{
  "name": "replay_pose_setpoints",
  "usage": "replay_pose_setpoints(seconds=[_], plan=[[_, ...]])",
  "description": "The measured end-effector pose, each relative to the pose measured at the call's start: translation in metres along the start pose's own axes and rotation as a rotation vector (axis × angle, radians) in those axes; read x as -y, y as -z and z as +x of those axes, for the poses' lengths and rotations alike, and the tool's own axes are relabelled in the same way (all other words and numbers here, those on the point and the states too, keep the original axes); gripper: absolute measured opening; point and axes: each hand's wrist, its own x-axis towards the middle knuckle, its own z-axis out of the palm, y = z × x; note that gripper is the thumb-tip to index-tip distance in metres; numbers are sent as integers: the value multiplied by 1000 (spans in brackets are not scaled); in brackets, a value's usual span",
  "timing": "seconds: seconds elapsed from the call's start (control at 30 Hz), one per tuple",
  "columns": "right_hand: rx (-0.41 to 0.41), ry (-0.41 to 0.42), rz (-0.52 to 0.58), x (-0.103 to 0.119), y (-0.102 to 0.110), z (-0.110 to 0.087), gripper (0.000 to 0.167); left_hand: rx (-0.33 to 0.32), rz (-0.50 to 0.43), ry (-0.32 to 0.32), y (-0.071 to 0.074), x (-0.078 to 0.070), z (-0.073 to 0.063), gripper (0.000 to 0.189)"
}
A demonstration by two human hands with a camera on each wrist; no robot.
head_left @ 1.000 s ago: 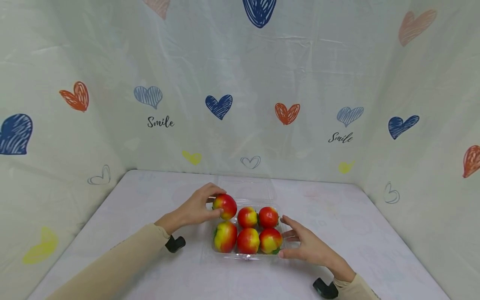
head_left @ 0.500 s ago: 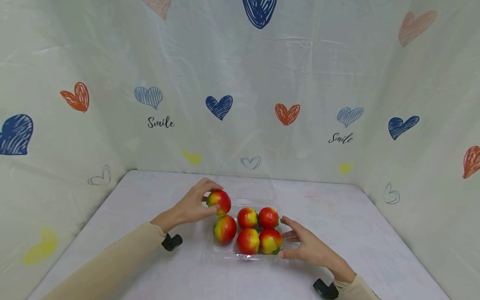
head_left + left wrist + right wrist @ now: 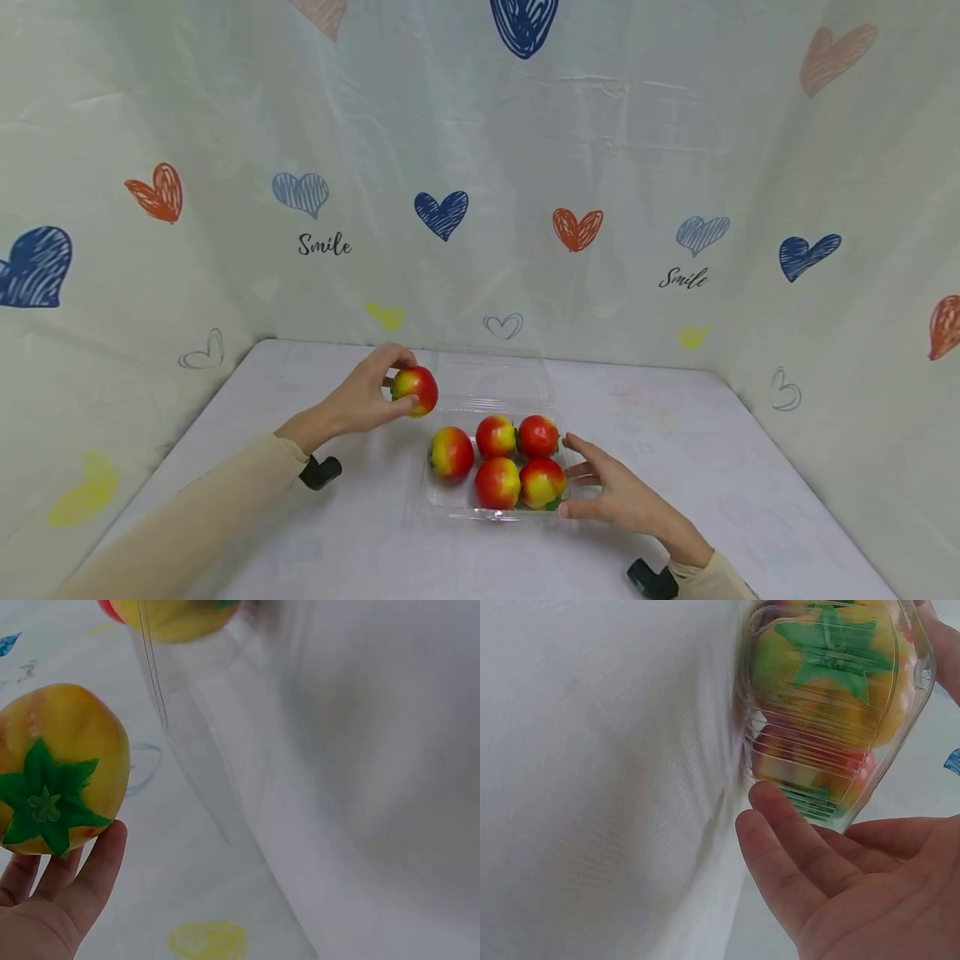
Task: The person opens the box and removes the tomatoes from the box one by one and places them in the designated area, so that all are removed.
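My left hand [image 3: 358,398] pinches a red-and-yellow fruit [image 3: 417,390] between thumb and fingers, above the table at the back left of a clear plastic box [image 3: 450,498]. The left wrist view shows the green star-shaped calyx of this fruit [image 3: 97,735], with fingertips under it. Several similar fruits [image 3: 497,483] sit in the box, one of them [image 3: 452,454] alone in the left part. At the box's right side, my right hand [image 3: 617,497] has its fingers extended and its thumb near the front corner. In the right wrist view its fingertips [image 3: 769,796] are right at the ribbed wall.
The clear lid [image 3: 491,379] lies folded back behind the box. A white cloth covers the table [image 3: 675,433], and a pale curtain [image 3: 495,275] printed with hearts stands around its back and sides. A black wrist camera [image 3: 321,472] sits on the left wrist.
My left hand has lifted the fruit out of the box's back left spot and carried it left and up. The front left fruit has shifted backward. My right hand stays in place.
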Motion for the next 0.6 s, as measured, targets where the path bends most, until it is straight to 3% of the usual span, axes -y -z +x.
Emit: replay_pose_setpoints(seconds=[0.2, 0.43, 0.6], plan=[[-12, -12, -12, -1, 0, 0, 97, 25, 79, -33, 9, 13, 1, 35], [-16, -17, -10, -4, -1, 1, 97, 91, 176, 31, 14, 28, 1, 34], [-18, -7, -10, -5, -2, 2, 96, 150, 230, 43, 14, 36, 4, 37]])
